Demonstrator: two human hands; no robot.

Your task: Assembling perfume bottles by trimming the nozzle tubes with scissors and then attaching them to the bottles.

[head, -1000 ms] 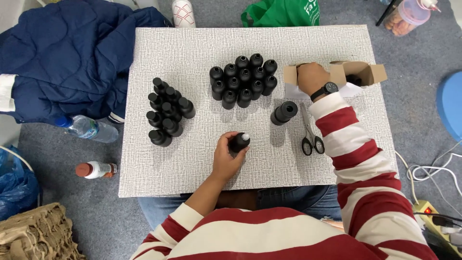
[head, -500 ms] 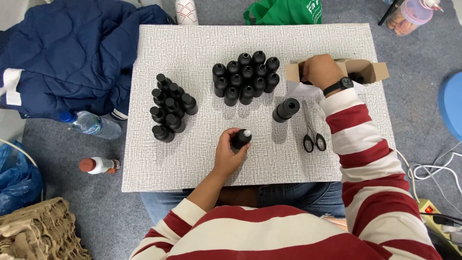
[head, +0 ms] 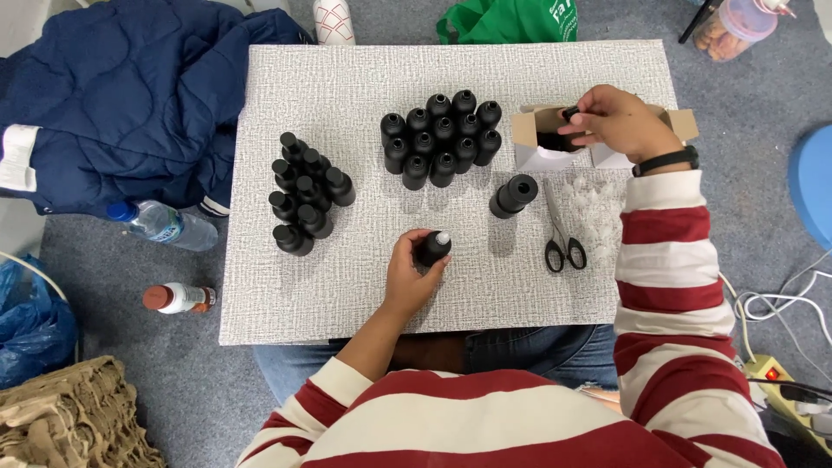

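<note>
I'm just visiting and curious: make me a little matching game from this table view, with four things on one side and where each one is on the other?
Things:
1. scissors
2. cardboard box
3. bottle with a pale top
4. blue jacket

Places:
A. held upright by the left hand
B. under the right hand, which holds a small dark piece above it
C. lying flat on the table, right of a lone black bottle
D. off the table's left edge

Pairs: 1-C, 2-B, 3-A, 4-D
</note>
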